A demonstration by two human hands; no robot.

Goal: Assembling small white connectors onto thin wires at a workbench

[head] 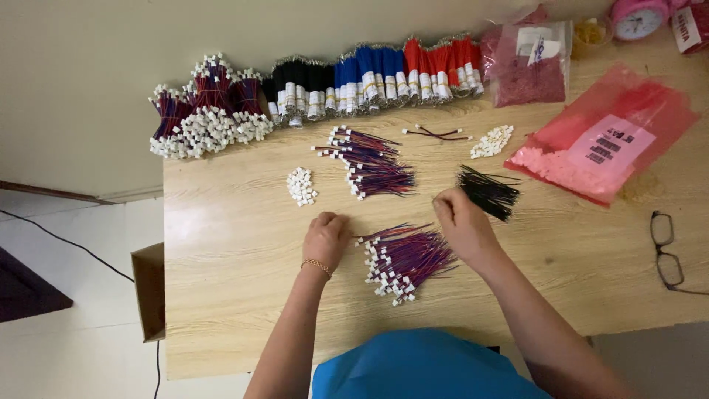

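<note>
Far left on the desk (221,295): bundles of red-and-blue wires with white plugs (207,111), standing against the wall. Next to them, bound rolls of black, blue and red wire (377,74) in a row along the back edge. Nearer the front, a small heap of white connectors (300,185). Just below it, left hand (326,238) resting on the wood, fingers curled in and pressed together; whether anything sits inside them, cannot tell. Right of that hand, a fan of red-and-blue wires (405,258) with white plugs, lying between both hands. Above it, a second loose pile of the same wires (373,162). Further right, right hand (461,222), fingers bunched at the tips, seemingly pinching a thin wire end, just beside a bunch of black wires (487,192). Beyond, a red plastic bag (605,140) of pale parts. Far right, black-framed glasses (667,251).
</note>
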